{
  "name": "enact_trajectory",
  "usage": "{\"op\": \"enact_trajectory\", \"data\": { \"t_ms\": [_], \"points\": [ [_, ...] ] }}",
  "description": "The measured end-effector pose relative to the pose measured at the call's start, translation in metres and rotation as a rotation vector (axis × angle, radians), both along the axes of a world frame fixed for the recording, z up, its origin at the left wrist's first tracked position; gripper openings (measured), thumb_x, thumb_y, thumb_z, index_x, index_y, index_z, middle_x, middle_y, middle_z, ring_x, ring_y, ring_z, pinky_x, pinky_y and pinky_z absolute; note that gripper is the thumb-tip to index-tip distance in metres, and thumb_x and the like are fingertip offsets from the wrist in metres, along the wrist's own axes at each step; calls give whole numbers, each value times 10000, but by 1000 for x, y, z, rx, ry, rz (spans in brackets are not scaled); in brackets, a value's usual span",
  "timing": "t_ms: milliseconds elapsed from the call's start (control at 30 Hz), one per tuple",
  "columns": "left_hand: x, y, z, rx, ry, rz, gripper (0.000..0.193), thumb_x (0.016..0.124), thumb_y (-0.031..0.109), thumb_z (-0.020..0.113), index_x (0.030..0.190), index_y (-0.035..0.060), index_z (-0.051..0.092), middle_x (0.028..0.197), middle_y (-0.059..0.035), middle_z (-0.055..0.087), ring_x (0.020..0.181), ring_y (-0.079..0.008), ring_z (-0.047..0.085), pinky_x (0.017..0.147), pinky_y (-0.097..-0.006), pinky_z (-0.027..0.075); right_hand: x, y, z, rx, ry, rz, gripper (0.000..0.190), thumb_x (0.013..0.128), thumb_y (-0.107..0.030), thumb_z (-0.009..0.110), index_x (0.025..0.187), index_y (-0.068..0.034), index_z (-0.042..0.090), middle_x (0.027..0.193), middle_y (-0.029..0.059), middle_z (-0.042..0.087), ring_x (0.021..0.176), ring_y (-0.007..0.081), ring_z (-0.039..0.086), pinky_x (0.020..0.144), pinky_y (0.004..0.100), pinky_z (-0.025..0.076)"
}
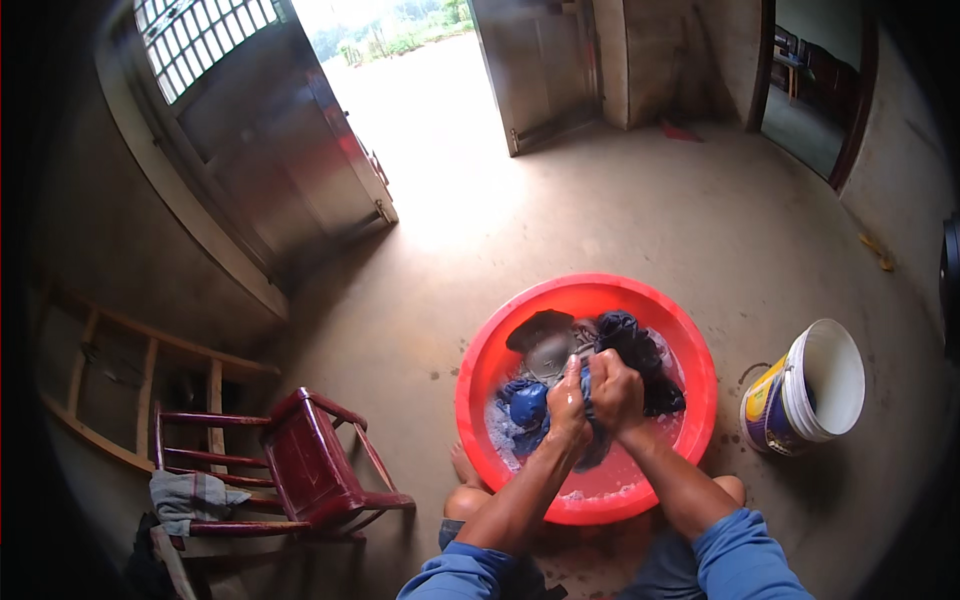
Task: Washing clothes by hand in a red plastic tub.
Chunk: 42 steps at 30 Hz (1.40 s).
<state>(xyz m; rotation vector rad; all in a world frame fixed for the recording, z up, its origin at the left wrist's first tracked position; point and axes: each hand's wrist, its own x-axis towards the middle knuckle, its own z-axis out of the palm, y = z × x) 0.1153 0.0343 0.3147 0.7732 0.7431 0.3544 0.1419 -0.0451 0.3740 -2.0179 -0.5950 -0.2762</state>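
Note:
A large red plastic basin [472, 397] stands on the floor in front of me, holding sudsy water and wet clothes. My left hand [568, 405] and my right hand [616, 390] are close together above its middle, both closed on a wet blue cloth [587, 382] whose lower part hangs between my wrists. Blue fabric [527, 405] bulges from the suds at the left of the basin. Grey-green cloth [547, 352] lies towards the far side, and dark navy cloth [637, 345] lies at the right. Part of the held cloth is hidden by my fingers.
Right of the basin is a white plastic bucket [799, 390] with a coloured label. A dark red wooden chair [311, 457] with a grey cloth [191, 495] on it stands at the left, beside a wooden ladder-like frame [146, 375]. Ahead, a metal double door [300, 142] stands ajar.

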Motion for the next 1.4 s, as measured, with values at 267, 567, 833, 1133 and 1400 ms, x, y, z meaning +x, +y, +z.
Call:
{"op": "enact_trajectory", "data": {
  "t_ms": [267,567,833,1133,1400],
  "points": [
    [8,-12,-12,-197,-179,51,309,1016,360,635,1074,57,665,954,-49,678,816,-153,656,734,-309,554,12,-4,-9,-122,-11,37,307,1017,-343,549,844,-102,627,796,208,673,692,428,669,554,512,506],
    [21,1,0,-311,-66,17,376,1056,426,525,928,92,643,777,-30,650,634,-146,613,582,-305,525,11,0,-16,-81,13,-34,279,1022,-289,573,874,-53,578,716,228,622,702,457,644,578,507,483],
    [-20,34,62,129,-167,-169,354,964,371,720,869,47,613,774,-22,576,688,-119,595,603,-278,508,29,-18,1,200,364,260,507,964,-503,663,866,-6,658,703,142,637,675,182,643,632,385,497],
    [-22,43,69,339,-271,-364,273,950,293,755,896,34,687,830,21,667,735,-37,564,669,-214,456,20,-43,62,-124,508,582,249,851,-219,681,919,20,684,719,152,665,643,180,641,643,348,521],
    [-31,40,74,315,-432,-686,229,897,141,799,1051,22,679,959,-23,709,879,-86,656,799,-262,545,37,-70,68,178,421,616,128,904,-117,710,958,-1,705,810,-2,639,750,47,556,642,255,458]
  ]
}}
